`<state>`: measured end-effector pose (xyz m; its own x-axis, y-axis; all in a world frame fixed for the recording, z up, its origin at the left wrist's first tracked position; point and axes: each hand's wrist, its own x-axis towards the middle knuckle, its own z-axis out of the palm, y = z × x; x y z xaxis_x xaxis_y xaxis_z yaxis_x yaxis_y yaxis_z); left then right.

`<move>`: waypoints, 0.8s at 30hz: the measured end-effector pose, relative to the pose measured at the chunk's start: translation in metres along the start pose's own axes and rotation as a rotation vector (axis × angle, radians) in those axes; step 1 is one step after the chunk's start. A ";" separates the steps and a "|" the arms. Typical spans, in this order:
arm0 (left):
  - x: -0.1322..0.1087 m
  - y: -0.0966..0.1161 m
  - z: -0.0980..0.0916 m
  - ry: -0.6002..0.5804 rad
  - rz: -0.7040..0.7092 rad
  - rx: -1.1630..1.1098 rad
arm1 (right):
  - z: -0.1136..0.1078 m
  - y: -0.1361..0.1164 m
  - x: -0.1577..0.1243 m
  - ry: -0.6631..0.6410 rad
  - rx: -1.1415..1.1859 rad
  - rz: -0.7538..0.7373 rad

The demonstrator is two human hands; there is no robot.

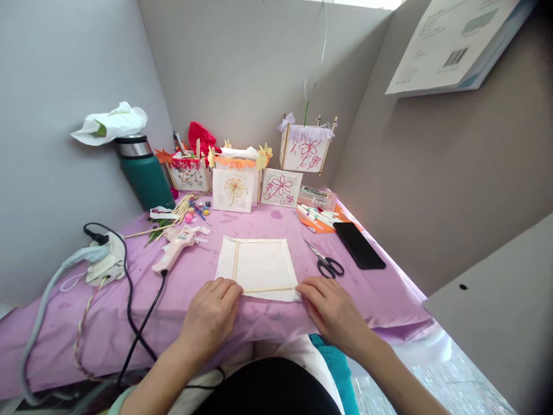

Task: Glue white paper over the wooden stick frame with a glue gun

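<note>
A white sheet [262,262] with thin wooden sticks along its edges lies flat near the table's front edge. My left hand [212,308] rests at its lower left corner, fingers bent and pressed together on the edge. At the lower right corner, my right hand [330,305] pinches the sheet's edge beside the end of the front stick [268,290]. Black-handled scissors [326,262] lie just beyond my right hand. To the left of the sheet is a pale pink glue gun [177,246].
A black phone [359,245] and markers [317,216] lie at the right. Decorated paper lanterns [235,184] stand at the back; one hangs [307,150]. A green bottle [144,173], sticks [184,208] and a power strip [108,262] with cables occupy the left.
</note>
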<state>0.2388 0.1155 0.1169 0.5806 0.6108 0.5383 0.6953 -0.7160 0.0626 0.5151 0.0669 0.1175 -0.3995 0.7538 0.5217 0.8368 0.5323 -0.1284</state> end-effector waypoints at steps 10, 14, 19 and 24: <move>0.003 -0.003 -0.002 -0.015 -0.072 -0.097 | 0.003 0.002 0.001 0.047 0.016 0.014; 0.004 -0.005 -0.002 -0.016 -0.084 -0.126 | 0.005 0.000 0.008 0.124 -0.033 0.006; 0.003 -0.004 -0.004 -0.043 -0.076 -0.108 | 0.012 -0.002 0.013 0.193 -0.068 -0.027; 0.000 -0.002 -0.004 -0.068 -0.050 -0.094 | 0.015 -0.001 0.012 0.177 -0.049 -0.018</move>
<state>0.2357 0.1163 0.1201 0.5759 0.6654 0.4749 0.6829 -0.7109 0.1681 0.5039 0.0806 0.1112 -0.3466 0.6624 0.6641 0.8489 0.5228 -0.0785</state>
